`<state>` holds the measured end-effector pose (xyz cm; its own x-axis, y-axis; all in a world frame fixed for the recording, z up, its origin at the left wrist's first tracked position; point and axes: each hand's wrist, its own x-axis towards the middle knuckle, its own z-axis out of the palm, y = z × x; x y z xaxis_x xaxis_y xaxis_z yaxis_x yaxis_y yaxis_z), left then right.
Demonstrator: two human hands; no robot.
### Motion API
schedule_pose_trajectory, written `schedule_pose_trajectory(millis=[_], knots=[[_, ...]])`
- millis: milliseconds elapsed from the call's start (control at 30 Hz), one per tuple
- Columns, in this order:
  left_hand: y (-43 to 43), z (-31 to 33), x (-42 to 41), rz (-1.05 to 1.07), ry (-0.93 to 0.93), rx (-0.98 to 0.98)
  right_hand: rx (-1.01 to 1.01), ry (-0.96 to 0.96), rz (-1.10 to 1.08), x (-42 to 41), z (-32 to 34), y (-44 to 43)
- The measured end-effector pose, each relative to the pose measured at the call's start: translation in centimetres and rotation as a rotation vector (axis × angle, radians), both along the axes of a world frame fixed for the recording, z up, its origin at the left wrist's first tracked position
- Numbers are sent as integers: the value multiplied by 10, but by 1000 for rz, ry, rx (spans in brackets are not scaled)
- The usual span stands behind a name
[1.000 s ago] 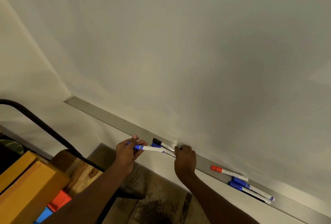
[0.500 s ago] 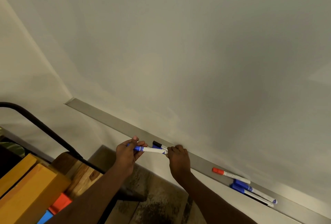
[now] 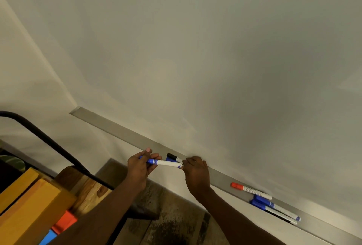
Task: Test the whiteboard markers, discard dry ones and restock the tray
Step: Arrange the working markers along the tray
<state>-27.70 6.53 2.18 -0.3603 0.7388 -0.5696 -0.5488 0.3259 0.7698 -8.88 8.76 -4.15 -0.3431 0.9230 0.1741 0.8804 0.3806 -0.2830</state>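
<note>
Gripping blue marker in left hand, right hand pinching its far end

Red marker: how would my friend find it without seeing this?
Find the big whiteboard, then the long silver tray along its bottom edge. Right of the right hand, which pinches a handheld marker, a few markers lie in the tray. The red marker lies nearest that hand, with an orange-red cap; the blue markers beside it have blue caps.

A curved black bar runs above yellow boxes, a red block and a wooden slab.
</note>
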Motion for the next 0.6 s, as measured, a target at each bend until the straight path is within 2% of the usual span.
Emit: schedule_pose_trajectory(millis=[67, 167, 200, 267, 400, 600], knots=[[1, 1, 0, -29, -8, 18, -14, 183, -2, 1, 5, -3], [1, 7, 1, -138, -25, 83, -159, 619, -146, 0, 23, -9], [1, 8, 1, -180, -18, 104, -194, 679, -180, 1, 29, -11], [2, 11, 3, -237, 2, 133, -171, 661, -121, 0, 41, -13], [4, 13, 11, -250, 18, 159, -132, 500, 103, -9, 57, -16], [6, 13, 17, -333, -73, 248, -126, 351, 115, -7, 55, -7]])
